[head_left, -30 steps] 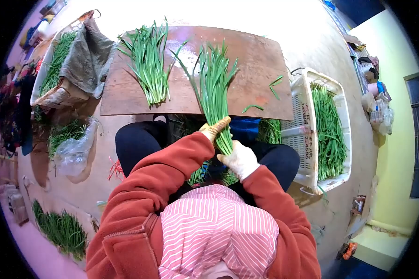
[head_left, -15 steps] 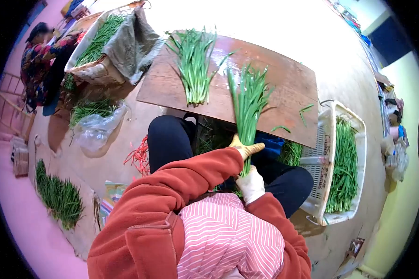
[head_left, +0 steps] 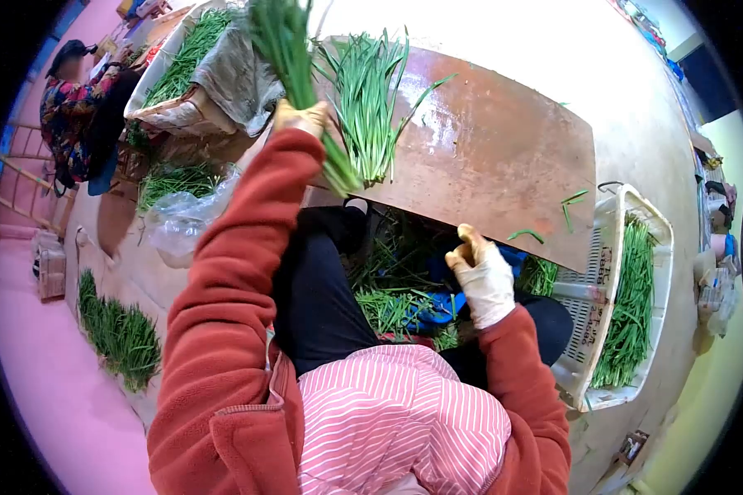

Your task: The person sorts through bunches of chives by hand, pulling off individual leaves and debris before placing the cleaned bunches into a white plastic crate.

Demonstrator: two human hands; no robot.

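My left hand, in a yellow-and-white glove, is closed around a bunch of garlic chives. It holds the bunch tilted above the left edge of the wooden board, leaves up and pale stems down to the right. Beside it, a second bunch of garlic chives lies on the board, and the held stems overlap its lower left side. My right hand, gloved too, hovers over my lap near the board's front edge. Its fingers are loosely bent, thumb and forefinger apart, with nothing visible between them.
Right of the board stands a white plastic crate of greens. Another crate, partly draped with grey cloth, is at the upper left, near a seated person. Loose greens lie under the board; a plastic bag sits left.
My left hand has carried the bunch from the board's front edge up and left, beside the other bunch. My right hand has let go of its stems and moved slightly up and right.
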